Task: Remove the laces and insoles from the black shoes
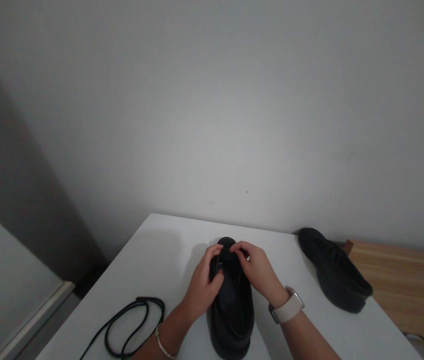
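Note:
A black shoe (233, 320) stands on the white table, its toe pointing away from me and its opening facing up. My left hand (203, 280) grips the shoe's left side near the front of the opening, thumb on the inner edge and fingers bent over the upper. On the opposite side, my right hand (256, 266) has its fingers curled onto the upper close to the toe, thumb tucked under. Whether a small part such as a lace end lies between those fingertips is hidden. Left of my left forearm, a long black lace-like cord (137, 300) lies in loose loops.
A second black shoe (337, 272), with laces, rests at the right edge of the white table (167, 250). Beyond that edge is a wooden surface (399, 280). A grey wall (234, 125) rises directly behind the table.

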A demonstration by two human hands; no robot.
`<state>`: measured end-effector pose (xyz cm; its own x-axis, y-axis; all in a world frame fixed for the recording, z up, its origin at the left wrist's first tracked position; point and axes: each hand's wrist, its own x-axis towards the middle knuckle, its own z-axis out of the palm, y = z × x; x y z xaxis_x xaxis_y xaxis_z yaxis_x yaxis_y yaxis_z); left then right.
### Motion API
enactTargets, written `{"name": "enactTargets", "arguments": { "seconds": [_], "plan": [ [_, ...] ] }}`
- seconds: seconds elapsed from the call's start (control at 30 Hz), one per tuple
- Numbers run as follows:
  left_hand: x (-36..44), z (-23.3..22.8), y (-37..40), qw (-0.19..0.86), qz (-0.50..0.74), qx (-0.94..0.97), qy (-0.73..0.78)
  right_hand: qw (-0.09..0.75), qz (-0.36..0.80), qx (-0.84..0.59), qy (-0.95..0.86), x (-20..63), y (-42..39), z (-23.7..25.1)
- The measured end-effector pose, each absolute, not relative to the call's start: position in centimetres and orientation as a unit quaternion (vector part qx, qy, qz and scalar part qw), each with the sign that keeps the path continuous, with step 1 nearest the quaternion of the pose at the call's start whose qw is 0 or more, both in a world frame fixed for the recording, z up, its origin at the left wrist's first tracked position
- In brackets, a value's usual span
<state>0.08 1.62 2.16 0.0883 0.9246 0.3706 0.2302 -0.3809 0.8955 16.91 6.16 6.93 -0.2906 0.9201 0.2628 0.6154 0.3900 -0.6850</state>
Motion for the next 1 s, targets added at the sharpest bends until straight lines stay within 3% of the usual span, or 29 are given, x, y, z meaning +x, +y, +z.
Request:
{"name": "enactTargets", "arguments": {
  "seconds": [0.23, 0.4, 0.47, 0.57, 0.7, 1.0],
  "plan": [
    [0.5, 1.2, 1.1, 0.353, 0.526, 0.638, 0.438, 0.348, 0.259, -0.484, -0.76, 17.4, 6.4, 6.8],
    [0.6, 1.0, 1.0, 0.365, 0.541, 0.621, 0.434, 0.38, 0.198, -0.448, -0.785, 18.7, 2.9, 9.0],
    [0.6, 1.0, 0.9, 0.369, 0.543, 0.616, 0.435, 0.313, 0.235, -0.399, -0.829, 18.7, 1.5, 9.9],
    [0.6, 1.1, 0.9, 0.37, 0.543, 0.613, 0.438, 0.121, 0.281, -0.358, -0.882, 17.9, 0.6, 10.7],
    [0.6, 1.1, 0.9, 0.367, 0.541, 0.616, 0.439, -0.09, 0.189, -0.368, -0.906, 15.6, 0.8, 10.7],
    [0.5, 1.0, 0.9, 0.354, 0.538, 0.623, 0.444, -0.21, 0.124, -0.341, -0.908, 12.6, 1.0, 11.3]
  ]
}}
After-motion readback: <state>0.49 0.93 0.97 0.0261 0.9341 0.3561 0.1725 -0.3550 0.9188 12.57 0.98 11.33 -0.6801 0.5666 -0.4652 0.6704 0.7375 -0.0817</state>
